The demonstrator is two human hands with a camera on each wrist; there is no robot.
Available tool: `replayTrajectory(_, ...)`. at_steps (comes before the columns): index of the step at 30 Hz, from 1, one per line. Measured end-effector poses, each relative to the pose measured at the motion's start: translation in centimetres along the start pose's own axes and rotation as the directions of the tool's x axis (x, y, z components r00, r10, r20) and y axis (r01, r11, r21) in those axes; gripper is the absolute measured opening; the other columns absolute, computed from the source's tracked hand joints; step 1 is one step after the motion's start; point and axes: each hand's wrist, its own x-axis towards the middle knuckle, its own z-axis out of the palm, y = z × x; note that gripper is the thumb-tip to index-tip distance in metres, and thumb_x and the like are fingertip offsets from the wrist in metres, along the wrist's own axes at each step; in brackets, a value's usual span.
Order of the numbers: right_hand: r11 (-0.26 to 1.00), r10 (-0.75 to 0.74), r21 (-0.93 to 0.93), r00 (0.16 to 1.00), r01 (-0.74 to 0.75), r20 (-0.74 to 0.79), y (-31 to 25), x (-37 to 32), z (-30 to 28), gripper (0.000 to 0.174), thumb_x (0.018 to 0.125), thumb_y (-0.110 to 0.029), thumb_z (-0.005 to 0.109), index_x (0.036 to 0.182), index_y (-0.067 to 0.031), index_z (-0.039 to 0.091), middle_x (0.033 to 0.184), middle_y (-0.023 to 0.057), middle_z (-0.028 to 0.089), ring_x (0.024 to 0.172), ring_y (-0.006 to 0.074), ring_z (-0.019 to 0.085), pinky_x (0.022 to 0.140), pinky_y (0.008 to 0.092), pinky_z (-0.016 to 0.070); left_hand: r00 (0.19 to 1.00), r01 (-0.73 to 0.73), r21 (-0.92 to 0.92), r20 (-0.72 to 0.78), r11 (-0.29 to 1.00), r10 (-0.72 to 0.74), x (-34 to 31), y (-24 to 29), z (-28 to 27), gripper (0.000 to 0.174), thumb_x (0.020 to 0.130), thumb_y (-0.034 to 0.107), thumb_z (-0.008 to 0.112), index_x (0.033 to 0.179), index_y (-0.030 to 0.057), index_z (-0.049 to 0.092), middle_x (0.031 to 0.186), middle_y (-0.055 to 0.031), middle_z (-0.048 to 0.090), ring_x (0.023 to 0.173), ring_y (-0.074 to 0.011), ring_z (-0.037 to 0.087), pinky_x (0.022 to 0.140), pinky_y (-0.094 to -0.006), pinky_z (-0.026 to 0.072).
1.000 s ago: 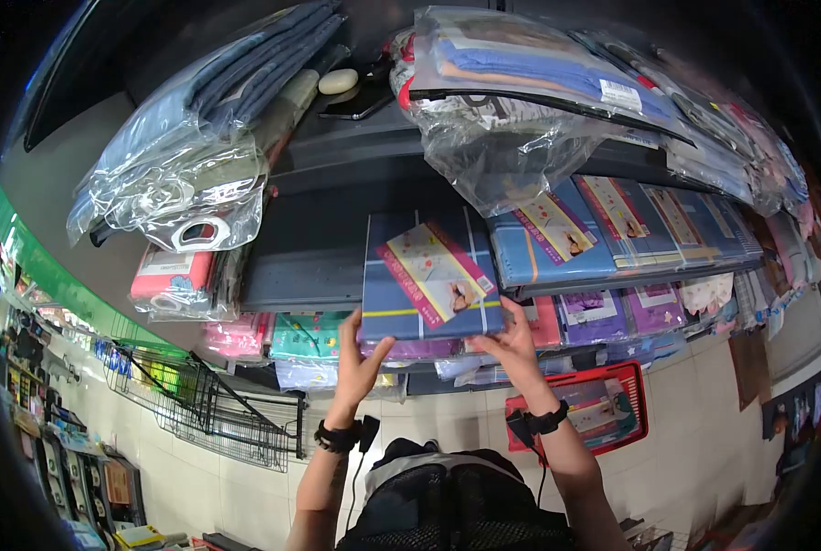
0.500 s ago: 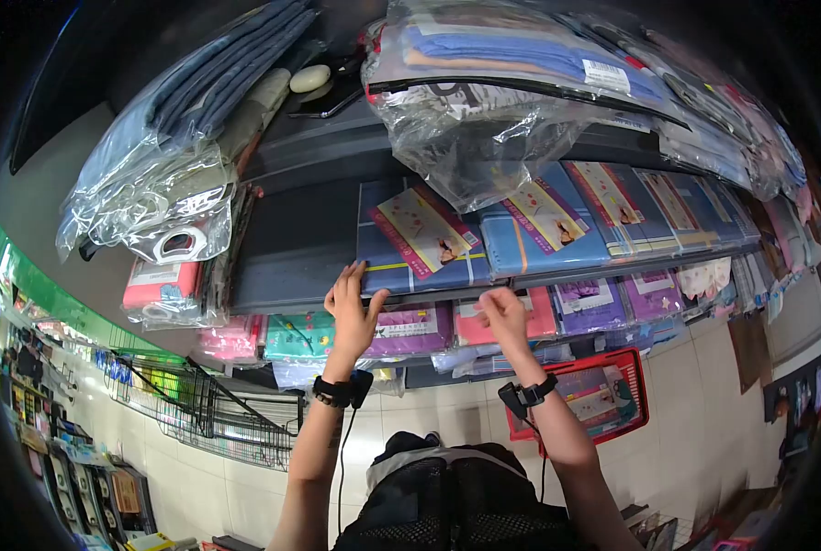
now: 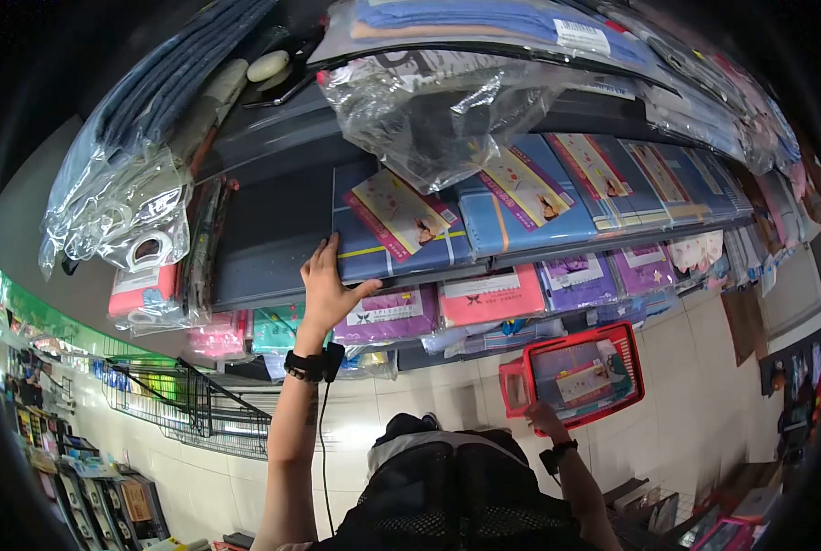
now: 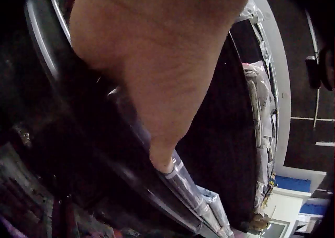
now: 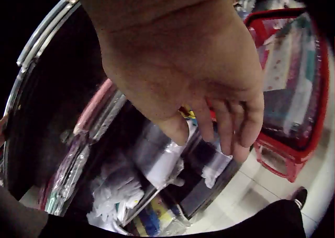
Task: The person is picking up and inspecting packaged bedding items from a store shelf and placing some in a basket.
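A dark blue checked fabric set (image 3: 447,255) in clear wrap, with a pink-edged label, lies flat on the dark shelf at the left end of a row of similar sets. My left hand (image 3: 326,286) rests at its front left corner, fingers extended and thumb spread along the front edge. In the left wrist view the thumb (image 4: 162,159) is right against the wrapped edge. My right hand (image 5: 193,86) holds nothing, its fingers loosely bent. It is lowered beside the handle end of a red shopping basket (image 3: 638,386), which stands on the floor with flat packets inside.
Bagged bedding (image 3: 466,101) overhangs the row from the upper shelf, its loose plastic drooping over the sets. Below are purple and coral packets (image 3: 493,292). A black wire rack (image 3: 185,399) stands at the left. A white oval object (image 3: 269,64) lies on the upper shelf.
Both hands held the blue set at the shelf's front; it now lies farther back on the shelf. The right hand has left it and dropped toward the basket, while the left stays at its corner.
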Motion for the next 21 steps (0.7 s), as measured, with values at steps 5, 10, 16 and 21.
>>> replayTrajectory(5,0.990,0.118,0.105,0.972,-0.099,-0.201,8.7,-2.3,-1.1,0.018,0.083,-0.018,0.068,0.092,-0.0033,0.062,0.070,0.0075,0.062,0.055,0.0153,0.063,0.047,0.0296,0.0501,0.999,0.033,-0.010,-0.017,0.999,-0.033,-0.2,-0.3,0.4,0.097,0.067,0.051,0.080,0.133,-0.0095,0.042,0.131,-0.0294,0.049,0.125,-0.0400,0.045,0.105,-0.0462,0.0298)
replayTrajectory(10,0.976,0.208,0.126,0.927,-0.176,-0.312,10.3,-4.1,-1.8,0.027,0.082,-0.014,0.068,0.103,-0.0023,0.057,0.071,0.0079,0.061,0.049,0.0181,0.062,0.041,0.0287,0.0469,0.989,0.136,-0.154,-0.032,0.979,-0.143,0.6,-0.8,0.4,0.075,0.083,0.044,0.068,0.132,-0.0071,0.045,0.124,-0.0288,0.055,0.119,-0.0405,0.050,0.103,-0.0450,0.0333)
replayTrajectory(16,0.891,0.329,0.415,0.891,-0.183,-0.313,10.3,-5.4,-3.6,0.019,0.081,-0.012,0.067,0.097,-0.0075,0.058,0.075,0.0066,0.061,0.054,0.0206,0.065,0.041,0.0282,0.0468,0.932,0.295,-0.148,-0.172,0.944,-0.319,3.8,-3.8,1.0,0.040,0.098,0.034,0.047,0.100,-0.0015,0.063,0.090,-0.0241,0.066,0.082,-0.0360,0.066,0.075,-0.0427,0.0480)
replayTrajectory(21,0.856,0.368,0.488,0.866,-0.173,-0.338,12.7,-5.0,-4.0,0.019,0.083,-0.014,0.067,0.099,-0.0089,0.058,0.078,0.0059,0.062,0.060,0.0200,0.064,0.049,0.0302,0.0517,0.918,0.202,-0.222,-0.296,0.954,-0.264,3.1,-5.9,3.6,0.032,0.098,0.027,0.052,0.096,-0.0030,0.061,0.077,-0.0160,0.062,0.068,-0.0165,0.053,0.066,-0.0320,0.0461)
